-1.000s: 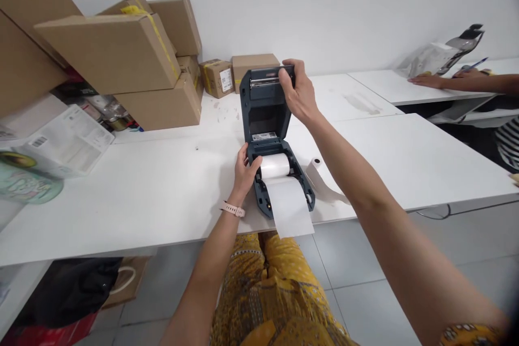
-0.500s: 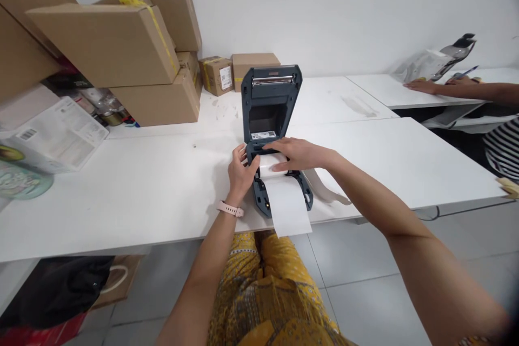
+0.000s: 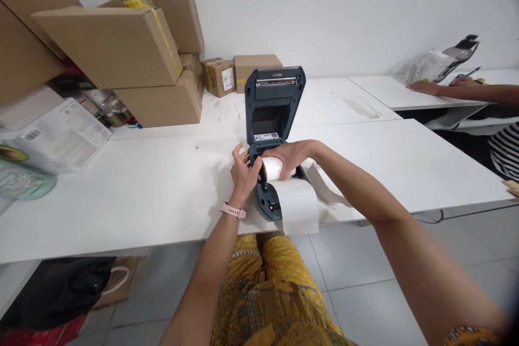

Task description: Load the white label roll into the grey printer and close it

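Note:
A dark grey label printer (image 3: 271,114) stands at the table's front edge with its lid raised. Inside it lies a white paper roll (image 3: 272,169), its left end showing. My right hand (image 3: 290,157) is wrapped over the roll, thumb on the near side. From the roll a wide strip of white paper (image 3: 300,206) hangs over the printer's front right and the table edge. My left hand (image 3: 245,173) rests at the printer's left side, fingers apart, thumb close to the roll's left end.
Cardboard boxes (image 3: 109,48) are stacked at the back left, beside a white carton (image 3: 67,135). Two small boxes (image 3: 257,65) stand behind the printer on the white table (image 3: 162,189). Loose paper (image 3: 326,186) lies right of the printer. Another person's arm (image 3: 478,93) rests at the far right.
My right hand has gone from lying flat over the roll to gripping it. The roll has lifted and tilted slightly, and the hanging paper strip has shifted right.

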Action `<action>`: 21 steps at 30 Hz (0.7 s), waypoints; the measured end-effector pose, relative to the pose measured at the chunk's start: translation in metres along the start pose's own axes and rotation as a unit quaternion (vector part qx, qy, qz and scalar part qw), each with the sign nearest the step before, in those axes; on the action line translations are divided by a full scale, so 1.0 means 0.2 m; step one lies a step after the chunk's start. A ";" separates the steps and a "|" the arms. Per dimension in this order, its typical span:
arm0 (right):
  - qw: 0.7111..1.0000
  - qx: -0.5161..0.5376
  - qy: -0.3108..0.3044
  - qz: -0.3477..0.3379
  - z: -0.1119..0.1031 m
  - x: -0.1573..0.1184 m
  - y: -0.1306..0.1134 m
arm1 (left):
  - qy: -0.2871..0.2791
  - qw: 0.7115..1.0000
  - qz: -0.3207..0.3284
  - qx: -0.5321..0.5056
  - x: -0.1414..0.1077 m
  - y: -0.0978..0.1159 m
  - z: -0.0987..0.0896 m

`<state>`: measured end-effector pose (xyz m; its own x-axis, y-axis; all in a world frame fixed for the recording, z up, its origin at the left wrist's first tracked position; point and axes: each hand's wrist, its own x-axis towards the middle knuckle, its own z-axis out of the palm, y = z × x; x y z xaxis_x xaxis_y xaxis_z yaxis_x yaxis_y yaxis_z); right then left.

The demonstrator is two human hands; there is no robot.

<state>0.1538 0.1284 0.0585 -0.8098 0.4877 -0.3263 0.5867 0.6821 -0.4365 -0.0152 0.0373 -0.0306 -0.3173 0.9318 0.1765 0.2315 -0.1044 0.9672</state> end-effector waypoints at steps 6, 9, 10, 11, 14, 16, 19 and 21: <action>0.997 0.032 -0.038 -0.063 -0.15 -0.24 -0.03 | -0.001 1.000 0.004 -0.015 0.01 -0.02 0.00; 0.985 0.106 0.038 -0.131 -0.20 -0.41 0.04 | -0.003 1.000 0.002 -0.017 0.01 -0.02 0.01; 0.976 0.135 0.084 -0.150 -0.21 -0.45 0.08 | -0.002 1.000 0.000 -0.015 0.01 -0.01 0.01; 0.964 0.167 0.127 -0.164 -0.20 -0.49 0.12 | 0.000 1.000 -0.004 -0.013 0.01 -0.01 0.01; 0.917 0.270 0.239 -0.171 -0.15 -0.53 0.28 | 0.008 1.000 -0.018 -0.008 0.00 0.00 0.01; 0.883 0.332 0.299 -0.146 -0.09 -0.51 0.37 | 0.010 1.000 -0.024 -0.004 0.00 0.01 0.01; 0.849 0.394 0.343 -0.081 0.00 -0.46 0.48 | 0.008 1.000 -0.026 -0.005 0.00 0.00 0.01; 0.843 0.412 0.344 -0.039 0.05 -0.43 0.53 | 0.008 1.000 -0.027 -0.009 0.01 0.00 0.01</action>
<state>0.2853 0.1534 0.0329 -0.4935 0.8527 0.1710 0.1095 0.2560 -0.9604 -0.0142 0.0389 -0.0303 -0.3443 0.9302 0.1275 0.1969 -0.0613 0.9785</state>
